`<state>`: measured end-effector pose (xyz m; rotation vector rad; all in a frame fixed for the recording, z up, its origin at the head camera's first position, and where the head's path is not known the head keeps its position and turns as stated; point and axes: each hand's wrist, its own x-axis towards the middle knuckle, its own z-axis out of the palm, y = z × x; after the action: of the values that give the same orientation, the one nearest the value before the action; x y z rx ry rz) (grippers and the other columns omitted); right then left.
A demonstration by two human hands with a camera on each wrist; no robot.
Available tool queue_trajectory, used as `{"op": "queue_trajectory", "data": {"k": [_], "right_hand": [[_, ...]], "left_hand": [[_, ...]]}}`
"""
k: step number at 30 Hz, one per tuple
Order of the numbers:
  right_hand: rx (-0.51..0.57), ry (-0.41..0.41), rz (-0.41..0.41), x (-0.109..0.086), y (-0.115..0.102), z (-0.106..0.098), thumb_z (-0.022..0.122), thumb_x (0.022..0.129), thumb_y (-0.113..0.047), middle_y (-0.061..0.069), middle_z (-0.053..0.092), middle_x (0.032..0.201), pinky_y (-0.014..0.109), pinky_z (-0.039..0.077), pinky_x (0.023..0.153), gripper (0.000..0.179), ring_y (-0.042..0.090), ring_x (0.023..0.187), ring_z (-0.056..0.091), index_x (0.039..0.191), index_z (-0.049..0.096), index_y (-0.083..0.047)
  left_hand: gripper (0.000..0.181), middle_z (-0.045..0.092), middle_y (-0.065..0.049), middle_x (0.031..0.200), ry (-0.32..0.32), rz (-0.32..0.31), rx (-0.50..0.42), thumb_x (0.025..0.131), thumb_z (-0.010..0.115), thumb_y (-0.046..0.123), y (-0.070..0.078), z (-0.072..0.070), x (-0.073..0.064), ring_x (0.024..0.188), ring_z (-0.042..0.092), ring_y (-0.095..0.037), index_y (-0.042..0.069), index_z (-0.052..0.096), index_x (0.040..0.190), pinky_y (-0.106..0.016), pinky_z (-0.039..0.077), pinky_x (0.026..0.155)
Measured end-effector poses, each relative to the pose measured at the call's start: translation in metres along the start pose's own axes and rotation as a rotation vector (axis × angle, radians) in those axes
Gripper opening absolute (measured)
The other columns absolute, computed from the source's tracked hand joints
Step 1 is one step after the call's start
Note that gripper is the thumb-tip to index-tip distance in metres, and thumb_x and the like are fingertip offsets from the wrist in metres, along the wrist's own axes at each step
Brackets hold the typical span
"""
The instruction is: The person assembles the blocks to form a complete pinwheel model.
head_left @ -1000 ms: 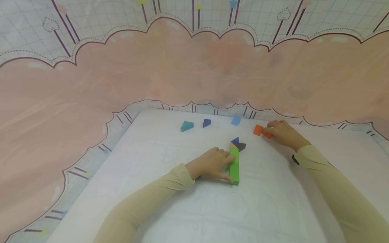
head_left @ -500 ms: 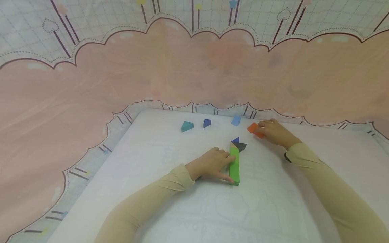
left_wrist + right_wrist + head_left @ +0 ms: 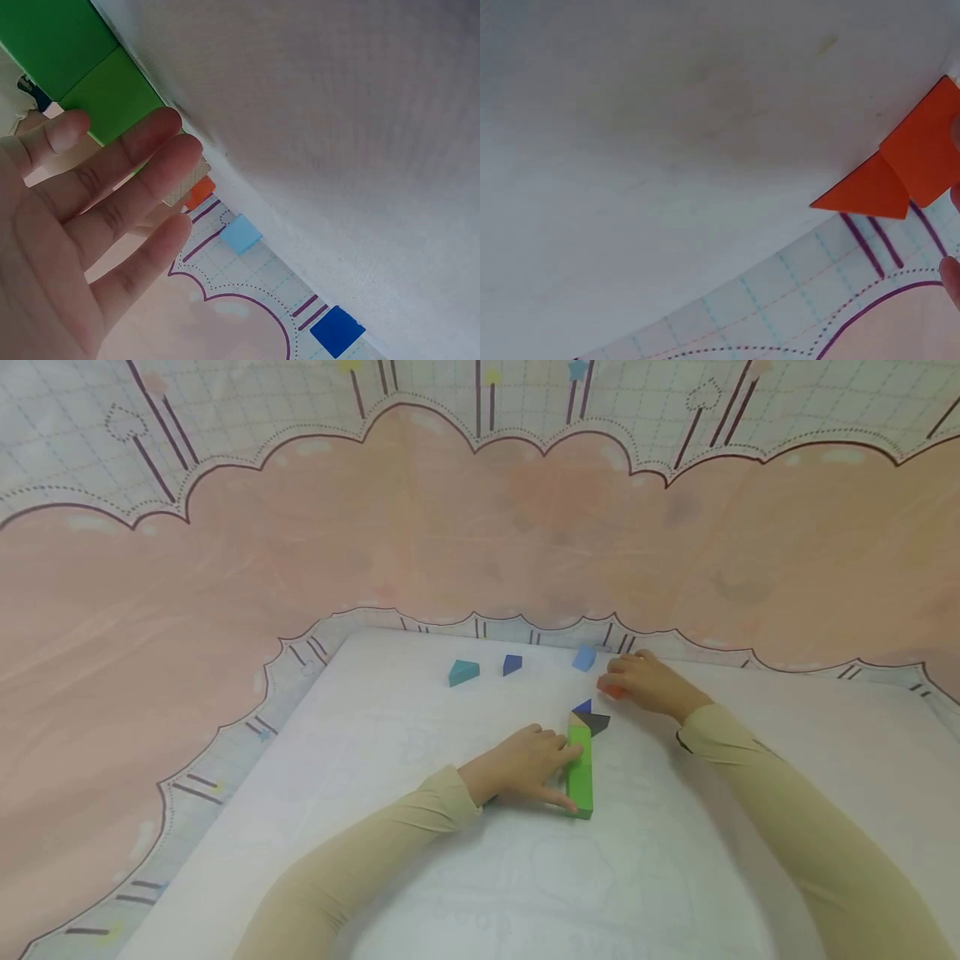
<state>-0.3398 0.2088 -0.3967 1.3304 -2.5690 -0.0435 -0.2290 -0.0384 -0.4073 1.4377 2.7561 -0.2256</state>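
My left hand (image 3: pixel 525 764) lies beside a long green bar on the white table, its fingers stretched out, index finger on top and thumb near the close end. The left wrist view shows the bar as a light green block (image 3: pixel 112 94) against a darker green block (image 3: pixel 56 37). At its far end are a pale wood-coloured piece (image 3: pixel 577 721), a dark grey block (image 3: pixel 597 724) and a small blue triangular block (image 3: pixel 583 706). Behind these, my right hand (image 3: pixel 652 683) holds an orange block (image 3: pixel 926 142) in bent fingers. An orange triangular block (image 3: pixel 870 191) touches it.
Along the table's back stand a teal block (image 3: pixel 464 673), a dark blue block (image 3: pixel 512 665) and a light blue block (image 3: pixel 584 658), the last just left of my right hand. A patterned pink cloth (image 3: pixel 450 543) rises behind the white table (image 3: pixel 360 693).
My right hand has slid left with the orange blocks, closer to the light blue block and the green bar's far end. The left hand has stayed in place.
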Motion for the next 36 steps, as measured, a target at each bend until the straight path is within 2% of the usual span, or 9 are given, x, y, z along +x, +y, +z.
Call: {"op": "queue_trajectory", "data": {"k": [6,15,20,24,27,32,36], "right_hand": [[0.005,-0.087,0.046,0.012,-0.007,-0.002,0.068,0.077,0.007,0.013,0.067,0.11,0.056,0.042,0.095,0.04,0.035,0.108,0.059,0.11,0.065,-0.014],[-0.001,-0.097,0.038,0.024,-0.015,-0.004,0.064,0.078,0.009,0.012,0.067,0.11,0.055,0.039,0.099,0.042,0.034,0.109,0.059,0.114,0.063,-0.013],[0.014,-0.115,0.077,0.026,-0.016,-0.007,0.069,0.078,0.001,0.015,0.065,0.115,0.056,0.038,0.1,0.041,0.036,0.112,0.057,0.117,0.062,-0.009],[0.015,-0.117,0.125,0.024,-0.013,-0.008,0.073,0.078,-0.008,0.018,0.063,0.117,0.057,0.039,0.099,0.037,0.036,0.114,0.056,0.114,0.064,-0.006],[0.007,-0.122,0.143,0.023,-0.01,-0.005,0.074,0.079,-0.013,0.016,0.064,0.112,0.057,0.039,0.098,0.03,0.035,0.111,0.057,0.107,0.067,-0.005],[0.006,-0.097,0.121,0.022,-0.008,0.001,0.074,0.079,-0.013,0.014,0.064,0.104,0.056,0.042,0.095,0.025,0.032,0.105,0.058,0.103,0.069,-0.007],[0.008,-0.079,0.108,0.024,-0.011,0.0,0.075,0.079,-0.015,0.013,0.065,0.107,0.056,0.043,0.094,0.028,0.032,0.106,0.058,0.105,0.07,-0.009]], "left_hand": [[0.076,0.058,0.002,0.106,-0.001,-0.001,-0.019,0.074,0.049,0.078,0.001,-0.001,-0.001,0.089,0.053,-0.011,0.02,0.044,0.125,-0.025,0.04,0.076],[0.076,0.058,0.002,0.108,0.008,-0.001,-0.035,0.075,0.05,0.077,0.0,-0.001,-0.002,0.092,0.053,-0.011,0.021,0.044,0.126,-0.025,0.04,0.076],[0.076,0.058,0.002,0.108,0.011,-0.001,-0.032,0.075,0.05,0.077,0.001,-0.002,-0.002,0.093,0.054,-0.011,0.02,0.044,0.126,-0.025,0.039,0.076],[0.077,0.058,0.002,0.109,0.003,-0.005,-0.037,0.075,0.05,0.077,0.001,-0.004,-0.003,0.092,0.053,-0.011,0.021,0.044,0.127,-0.024,0.04,0.077],[0.077,0.058,0.002,0.11,-0.005,-0.007,-0.042,0.075,0.05,0.077,0.001,-0.004,-0.003,0.093,0.053,-0.011,0.021,0.044,0.127,-0.025,0.04,0.078],[0.078,0.058,0.001,0.112,-0.008,-0.007,-0.051,0.075,0.05,0.077,0.001,-0.003,-0.003,0.096,0.054,-0.012,0.02,0.044,0.129,-0.026,0.041,0.081],[0.078,0.058,0.001,0.112,-0.002,-0.006,-0.051,0.075,0.05,0.076,0.001,-0.003,-0.003,0.097,0.054,-0.012,0.02,0.044,0.129,-0.026,0.041,0.082]]}}
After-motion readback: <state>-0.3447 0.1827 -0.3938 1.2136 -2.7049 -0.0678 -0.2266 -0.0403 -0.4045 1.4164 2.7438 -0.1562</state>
